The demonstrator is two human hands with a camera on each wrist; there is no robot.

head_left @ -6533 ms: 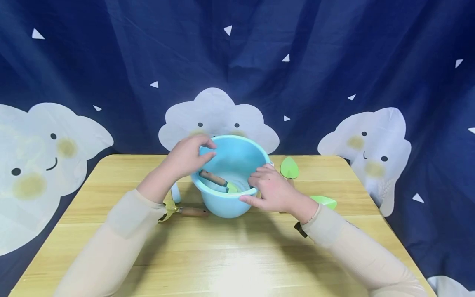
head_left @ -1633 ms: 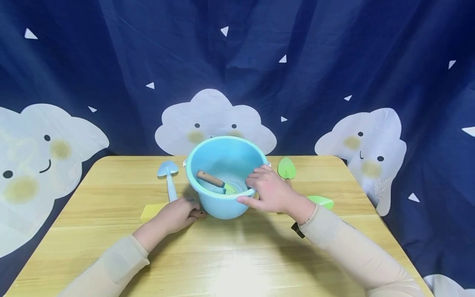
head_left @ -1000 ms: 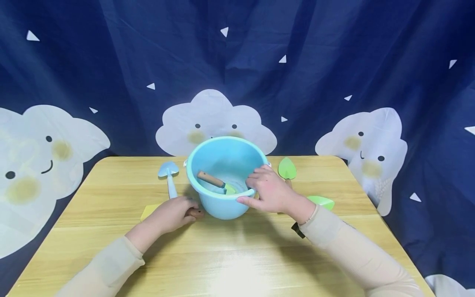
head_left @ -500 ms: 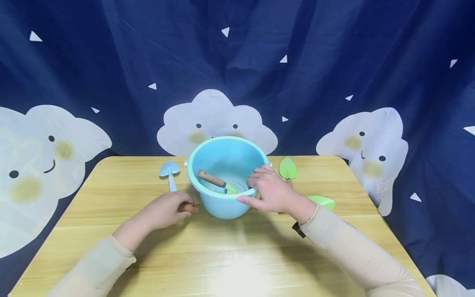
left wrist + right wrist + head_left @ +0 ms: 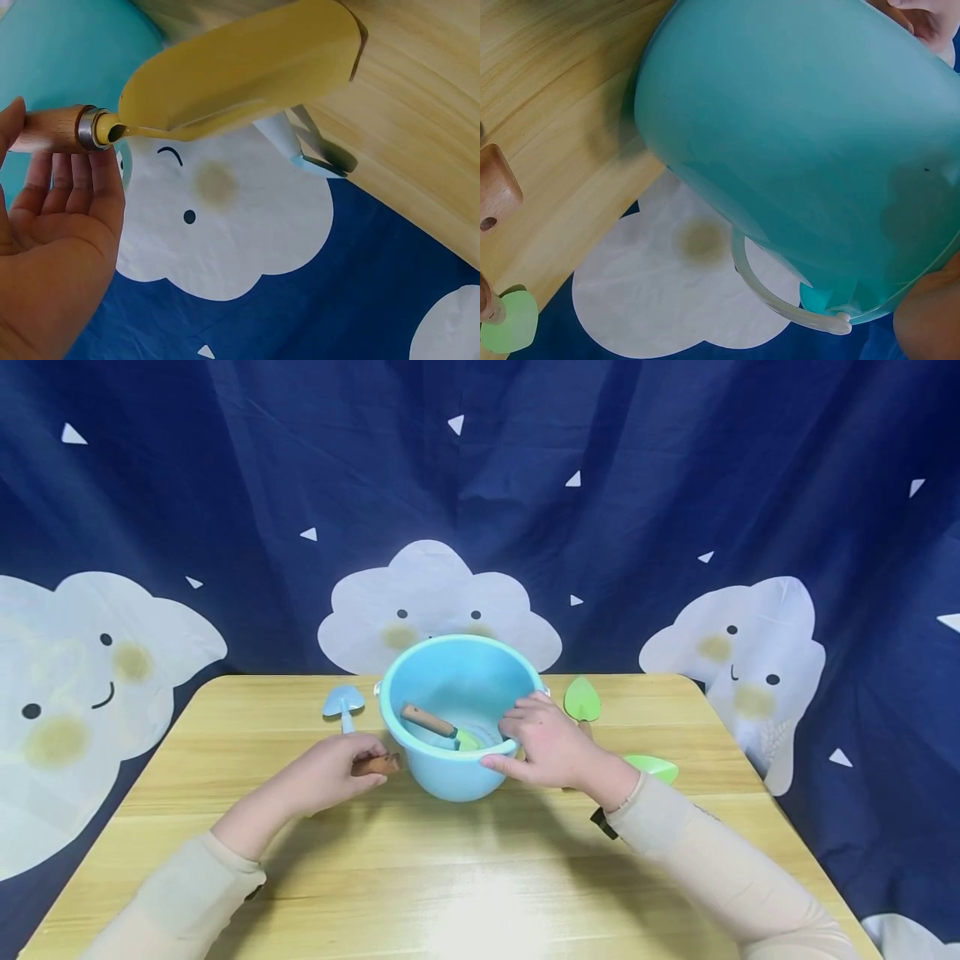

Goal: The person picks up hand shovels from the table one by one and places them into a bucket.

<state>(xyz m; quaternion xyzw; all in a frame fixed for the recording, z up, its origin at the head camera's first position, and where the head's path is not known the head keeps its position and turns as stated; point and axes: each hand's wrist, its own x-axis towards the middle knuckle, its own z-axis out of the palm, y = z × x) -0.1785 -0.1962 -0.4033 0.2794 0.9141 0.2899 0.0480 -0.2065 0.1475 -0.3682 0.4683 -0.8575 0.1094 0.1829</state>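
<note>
My left hand pinches the wooden handle of a yellow garden trowel between thumb and fingers. The trowel is off the table, left of the blue bucket; its blade shows in the left wrist view and is hidden behind the hand in the head view. My right hand grips the bucket's near right rim, thumb outside and fingers over the edge. The bucket stands upright. Inside it lies a small green trowel with a wooden handle, leaning toward the left wall.
A light blue shovel lies left of the bucket. To its right lie a green leaf-shaped trowel and another green tool, partly hidden by the right arm. A curtain hangs behind the wooden table.
My left hand left the bucket's rim, took the yellow trowel by its handle and lifted it, drawing slightly left. My right hand and the bucket have stayed in place.
</note>
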